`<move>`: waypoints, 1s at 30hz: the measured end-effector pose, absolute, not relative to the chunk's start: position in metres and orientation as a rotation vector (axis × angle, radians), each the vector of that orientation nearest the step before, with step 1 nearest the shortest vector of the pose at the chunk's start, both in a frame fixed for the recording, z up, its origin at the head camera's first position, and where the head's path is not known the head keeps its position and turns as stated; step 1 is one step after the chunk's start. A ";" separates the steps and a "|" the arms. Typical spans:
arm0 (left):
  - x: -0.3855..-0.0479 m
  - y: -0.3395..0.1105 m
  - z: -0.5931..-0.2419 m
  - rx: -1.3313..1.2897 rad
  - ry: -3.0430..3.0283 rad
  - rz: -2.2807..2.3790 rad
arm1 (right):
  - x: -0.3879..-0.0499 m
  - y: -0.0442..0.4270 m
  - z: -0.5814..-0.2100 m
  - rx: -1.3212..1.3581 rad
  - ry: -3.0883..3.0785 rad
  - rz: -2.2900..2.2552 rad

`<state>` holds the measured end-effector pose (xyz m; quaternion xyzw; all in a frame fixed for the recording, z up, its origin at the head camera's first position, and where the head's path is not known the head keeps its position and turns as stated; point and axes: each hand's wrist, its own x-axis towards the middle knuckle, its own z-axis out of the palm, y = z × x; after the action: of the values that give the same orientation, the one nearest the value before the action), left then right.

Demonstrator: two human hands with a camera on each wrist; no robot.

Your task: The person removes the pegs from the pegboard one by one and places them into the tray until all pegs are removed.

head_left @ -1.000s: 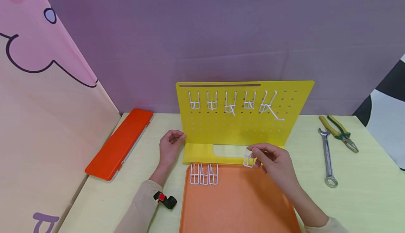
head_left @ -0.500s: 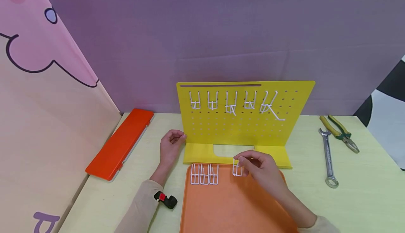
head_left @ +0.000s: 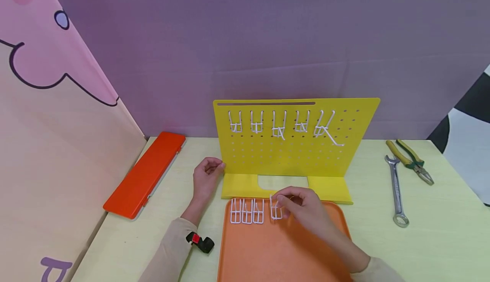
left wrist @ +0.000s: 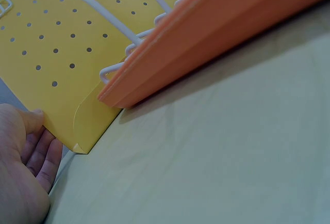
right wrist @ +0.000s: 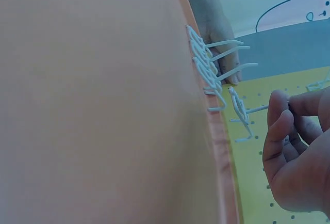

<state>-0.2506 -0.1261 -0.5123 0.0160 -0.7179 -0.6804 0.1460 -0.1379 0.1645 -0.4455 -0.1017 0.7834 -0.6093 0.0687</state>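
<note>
Over the back edge of the orange tray (head_left: 283, 248), my right hand (head_left: 306, 209) pinches the prong of a white wire pegboard hook (head_left: 276, 213) between thumb and fingers. Just left of it, several similar hooks (head_left: 246, 217) lie side by side along the tray's back edge, their prongs pointing up in the right wrist view. Behind the tray stands a yellow pegboard (head_left: 283, 154) with a row of white hooks (head_left: 279, 131) hung near its top. My left hand (head_left: 206, 178) grips the board's left edge; in the left wrist view its thumb (left wrist: 35, 120) lies at that edge.
A red-orange flat case (head_left: 145, 173) lies at the left of the table. On the right are a combination wrench (head_left: 397, 192) and yellow-green pliers (head_left: 413, 163). A purple cloth wall (head_left: 268, 39) closes off the back.
My right hand has moved left and slightly toward me with its hook, now close to the row of hooks on the tray. The left hand stays at the board's edge.
</note>
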 end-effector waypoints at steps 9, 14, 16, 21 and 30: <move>-0.252 -0.126 -0.512 0.042 -2.069 -1.954 | -0.143 0.157 -0.456 -0.331 2.330 -1.812; -0.253 -0.126 -0.514 0.044 -2.062 -1.952 | -0.143 0.155 -0.458 -0.334 2.322 -1.810; -0.252 -0.126 -0.514 0.043 -2.065 -1.947 | -0.143 0.155 -0.459 -0.333 2.313 -1.809; -0.252 -0.125 -0.513 0.043 -2.071 -1.944 | -0.144 0.155 -0.460 -0.328 2.288 -1.798; -0.251 -0.125 -0.511 0.063 -2.074 -1.945 | -0.143 0.157 -0.460 -0.336 2.259 -1.746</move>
<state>-0.2510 -0.1248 -0.5112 0.0219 -0.7212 -0.6763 0.1485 -0.1435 0.1568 -0.4603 -0.1159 0.7788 -0.6019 0.1329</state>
